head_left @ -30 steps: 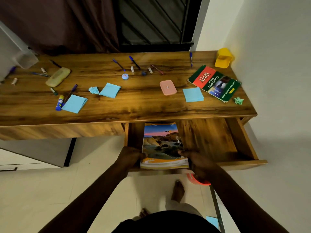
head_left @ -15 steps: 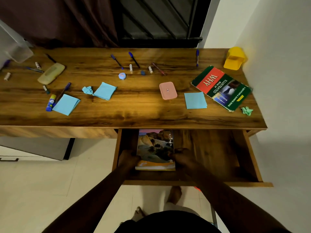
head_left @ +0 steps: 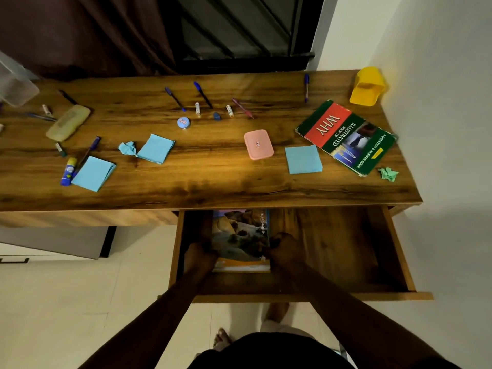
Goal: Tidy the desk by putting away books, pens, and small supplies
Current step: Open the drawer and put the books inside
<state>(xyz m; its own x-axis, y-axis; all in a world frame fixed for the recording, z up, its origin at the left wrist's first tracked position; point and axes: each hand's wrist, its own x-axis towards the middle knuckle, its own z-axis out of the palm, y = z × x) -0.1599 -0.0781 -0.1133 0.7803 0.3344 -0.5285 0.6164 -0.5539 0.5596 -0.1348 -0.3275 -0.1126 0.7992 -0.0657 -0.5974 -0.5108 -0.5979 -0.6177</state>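
Note:
A book with a landscape cover [head_left: 241,235] lies at the left of the open wooden drawer [head_left: 346,251], its far end under the desk edge. My left hand [head_left: 199,253] grips its left edge and my right hand [head_left: 282,246] grips its right edge. On the desk [head_left: 213,177] lie a green and red "WHY" book [head_left: 346,137], several pens [head_left: 203,94], a glue stick [head_left: 68,171], blue paper squares [head_left: 303,159], a pink case [head_left: 258,144] and a beige pencil case [head_left: 68,122].
A yellow holder [head_left: 367,86] stands at the back right corner, near the white wall. A clear plastic box [head_left: 13,83] sits at the far left. Crumpled paper bits [head_left: 388,173] lie near the right edge. The right part of the drawer holds nothing. My feet are below the drawer.
Both hands have carried the landscape book from above the drawer front down and deeper into the drawer's left side, partly under the desk top.

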